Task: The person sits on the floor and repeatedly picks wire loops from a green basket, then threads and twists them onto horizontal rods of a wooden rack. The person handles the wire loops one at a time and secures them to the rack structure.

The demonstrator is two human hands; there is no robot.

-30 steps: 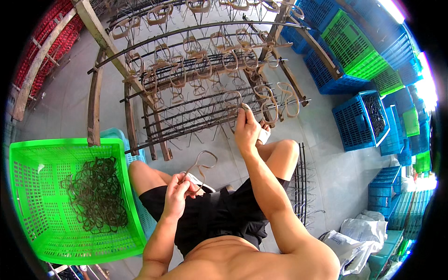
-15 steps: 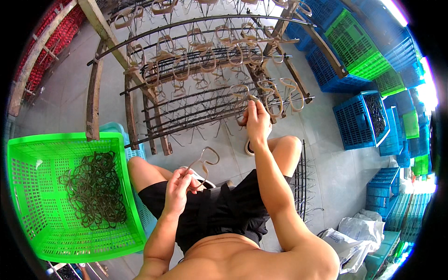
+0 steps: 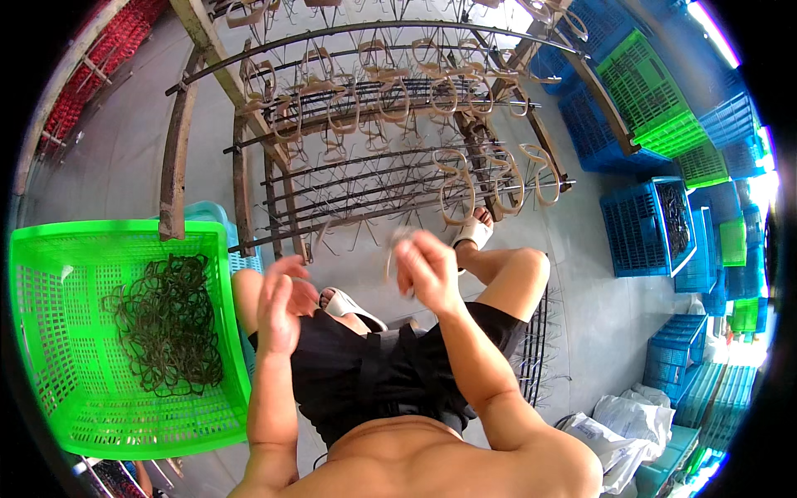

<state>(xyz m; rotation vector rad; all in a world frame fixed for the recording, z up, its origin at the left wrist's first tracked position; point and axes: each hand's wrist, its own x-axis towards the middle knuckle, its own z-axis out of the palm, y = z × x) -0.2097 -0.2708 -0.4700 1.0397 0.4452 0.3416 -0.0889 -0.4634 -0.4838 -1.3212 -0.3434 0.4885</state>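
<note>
My right hand (image 3: pixel 427 270) is pinched around a thin brown looped band (image 3: pixel 390 256), blurred by motion, in front of the rack. My left hand (image 3: pixel 285 305) is raised over my left thigh, fingers apart, with nothing visible in it; it is nearest the green basket. Figure-eight brown loops (image 3: pixel 455 192) hang at the right end of the rack's lowest near bar (image 3: pixel 374 214). Many similar loops hang on the upper bars. Inside the green basket (image 3: pixel 62 332), left of me, lies a tangled heap of dark loops (image 3: pixel 170 332).
The rack has wooden posts (image 3: pixel 173 158) and wire hooks. Blue crates (image 3: pixel 635 232) and green crates (image 3: pixel 647 79) are stacked at the right. White bags (image 3: pixel 623 423) lie at lower right. A wired bar bundle (image 3: pixel 535 349) lies beside my right knee. Red material (image 3: pixel 91 75) stands far left.
My right hand has come back from the rack, leaving a loop hanging on the low bar, and now has a loop. My left hand has let go of its loop and moved left.
</note>
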